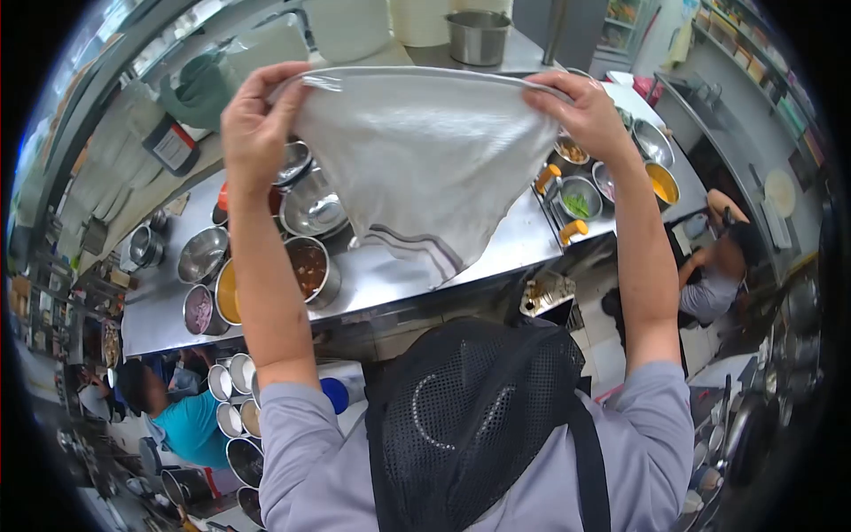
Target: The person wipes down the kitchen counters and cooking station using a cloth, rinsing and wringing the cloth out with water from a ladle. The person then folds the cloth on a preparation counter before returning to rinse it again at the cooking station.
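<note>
A pale cloth (425, 142) with dark stripes near its lower edge hangs spread out above the metal counter (372, 275). At its upper left corner, my left hand (266, 115) pinches the cloth between thumb and fingers. My right hand (581, 111) grips the upper right corner in the same way. The top edge is stretched between the two hands, and the lower part hangs to a rough point. Behind and below the cloth, part of the counter is hidden.
Metal bowls (204, 254) and a pot of dark red food (310, 270) stand on the counter's left. A bowl of green pieces (578, 199) and orange-handled items (573, 232) lie right. One person (186, 426) is at lower left, another (714, 275) at right.
</note>
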A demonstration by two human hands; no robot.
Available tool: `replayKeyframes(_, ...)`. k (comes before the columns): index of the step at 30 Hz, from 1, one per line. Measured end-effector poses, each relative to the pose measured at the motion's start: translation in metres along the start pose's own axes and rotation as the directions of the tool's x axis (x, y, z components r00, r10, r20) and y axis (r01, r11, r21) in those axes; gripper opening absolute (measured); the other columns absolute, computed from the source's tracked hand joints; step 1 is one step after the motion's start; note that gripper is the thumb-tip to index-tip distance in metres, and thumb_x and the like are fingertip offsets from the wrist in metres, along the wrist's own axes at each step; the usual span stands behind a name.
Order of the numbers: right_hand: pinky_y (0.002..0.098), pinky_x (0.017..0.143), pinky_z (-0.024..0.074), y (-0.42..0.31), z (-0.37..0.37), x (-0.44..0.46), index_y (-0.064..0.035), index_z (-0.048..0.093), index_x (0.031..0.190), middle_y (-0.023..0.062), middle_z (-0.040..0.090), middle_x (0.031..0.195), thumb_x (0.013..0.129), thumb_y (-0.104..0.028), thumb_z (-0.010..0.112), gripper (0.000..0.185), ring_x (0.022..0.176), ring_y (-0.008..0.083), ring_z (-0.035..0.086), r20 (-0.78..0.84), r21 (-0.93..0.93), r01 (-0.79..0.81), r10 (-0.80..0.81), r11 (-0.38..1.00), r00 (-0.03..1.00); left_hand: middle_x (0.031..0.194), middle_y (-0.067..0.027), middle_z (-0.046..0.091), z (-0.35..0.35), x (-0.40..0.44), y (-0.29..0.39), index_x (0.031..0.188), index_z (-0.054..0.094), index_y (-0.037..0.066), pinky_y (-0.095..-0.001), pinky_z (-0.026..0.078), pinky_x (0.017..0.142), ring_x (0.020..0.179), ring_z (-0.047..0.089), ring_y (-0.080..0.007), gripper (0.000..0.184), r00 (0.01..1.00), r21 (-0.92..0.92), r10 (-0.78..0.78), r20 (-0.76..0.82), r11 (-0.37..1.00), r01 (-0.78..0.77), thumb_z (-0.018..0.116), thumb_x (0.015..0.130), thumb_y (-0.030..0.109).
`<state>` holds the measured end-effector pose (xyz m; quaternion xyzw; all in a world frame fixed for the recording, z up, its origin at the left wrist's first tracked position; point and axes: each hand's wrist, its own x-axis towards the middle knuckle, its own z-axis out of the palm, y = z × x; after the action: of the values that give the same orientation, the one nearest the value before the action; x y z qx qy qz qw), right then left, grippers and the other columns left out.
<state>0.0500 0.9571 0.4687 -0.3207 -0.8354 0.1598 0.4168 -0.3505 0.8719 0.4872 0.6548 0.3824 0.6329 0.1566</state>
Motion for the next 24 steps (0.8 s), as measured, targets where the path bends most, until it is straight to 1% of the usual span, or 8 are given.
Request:
replayKeyframes(4,0.0296,0.083,0.0540,-0.011,-0.007,-0.008,-0.0008,0.075,0.118,0.0083,0.077,0.097,0.099,-0.027,0.072,0.032,0.091,0.0132,0.069,0.019,0.042,0.113,-0.114,0.993,0.993,0.105,-0.0047,0.074,-0.009,-0.012,-0.016,0.120,0.070,-0.002,-0.0211,0.053,0.084,0.093,0.068,-0.0085,0.022,0.999,-0.031,0.001,-0.034,1.000,-0.002,0.070,0.101,0.008)
replayKeyframes(6,0.0292,0.084,0.0531,0.004,0.002,-0.003,0.0015,0.074,0.117,0.0069,0.076,0.096,0.101,-0.024,0.071,0.030,0.091,0.0103,0.067,0.142,-0.059,-0.025,0.033,0.998,0.989,0.102,-0.0036,0.074,-0.012,-0.008,-0.052,0.119,0.071,-0.001,-0.0208,0.052,0.078,0.087,0.066,-0.0072,0.021,0.995,0.102,-0.090,0.053,0.991,0.084,0.070,0.101,0.010)
replayKeyframes(8,0.0291,0.074,0.0527,0.034,0.017,0.001,0.0016,0.073,0.117,0.0071,0.074,0.091,0.102,-0.026,0.070,0.032,0.081,0.0100,0.066,0.122,-0.134,0.000,0.016,0.991,0.992,0.100,-0.0026,0.074,-0.004,-0.008,-0.080,0.118,0.071,0.000,-0.0205,0.050,0.073,0.083,0.064,-0.0058,0.024,0.987,0.143,-0.144,0.072,0.981,0.132,0.072,0.100,0.015)
replayKeyframes(11,0.0259,0.059,0.0531,0.030,0.016,0.013,-0.0002,0.073,0.121,0.0056,0.072,0.080,0.101,-0.024,0.070,0.031,0.064,0.0090,0.067,0.123,-0.130,-0.298,0.314,0.946,0.941,0.100,-0.0020,0.074,0.005,0.005,-0.098,0.118,0.071,0.002,-0.0209,0.049,0.068,0.080,0.062,-0.0050,0.026,0.980,0.352,-0.162,0.112,0.929,0.113,0.074,0.099,0.020)
replayKeyframes(13,0.0279,0.062,0.0555,0.040,0.009,0.024,-0.0025,0.074,0.122,0.0059,0.073,0.079,0.101,-0.027,0.069,0.032,0.068,0.0097,0.069,0.111,-0.045,-0.319,0.322,0.947,0.940,0.097,-0.0014,0.074,0.013,0.019,-0.088,0.117,0.072,0.003,-0.0219,0.050,0.066,0.081,0.064,-0.0053,0.028,0.946,0.268,-0.317,0.061,0.919,0.290,0.075,0.099,0.024)
replayKeyframes(16,0.0288,0.070,0.0584,0.056,-0.004,0.036,-0.0041,0.075,0.123,0.0063,0.075,0.081,0.102,-0.030,0.069,0.034,0.075,0.0106,0.072,0.094,0.042,-0.312,0.307,0.949,0.947,0.096,-0.0013,0.075,0.021,0.033,-0.066,0.117,0.071,0.003,-0.0229,0.052,0.064,0.083,0.066,-0.0060,0.028,0.980,0.137,-0.198,0.033,0.972,0.192,0.074,0.099,0.025)
replayKeyframes(18,0.0279,0.073,0.0579,0.056,-0.012,0.035,-0.0038,0.075,0.123,0.0065,0.076,0.086,0.102,-0.028,0.070,0.033,0.078,0.0101,0.072,-0.003,0.189,-0.159,0.163,0.969,0.987,0.098,-0.0012,0.076,0.018,0.033,-0.053,0.120,0.071,0.004,-0.0239,0.054,0.066,0.085,0.067,-0.0067,0.030,0.986,0.168,-0.158,0.044,0.975,0.149,0.073,0.100,0.025)
replayKeyframes(24,0.0299,0.082,0.0562,0.028,-0.022,-0.063,-0.0012,0.076,0.117,0.0077,0.076,0.096,0.100,-0.021,0.070,0.026,0.090,0.0152,0.071,0.090,0.029,-0.090,0.087,0.996,0.992,0.099,-0.0033,0.076,0.018,-0.067,-0.020,0.116,0.073,0.003,-0.0261,0.056,0.077,0.090,0.069,-0.0099,0.023,0.922,0.192,-0.329,0.204,0.937,0.292,0.074,0.098,0.018)
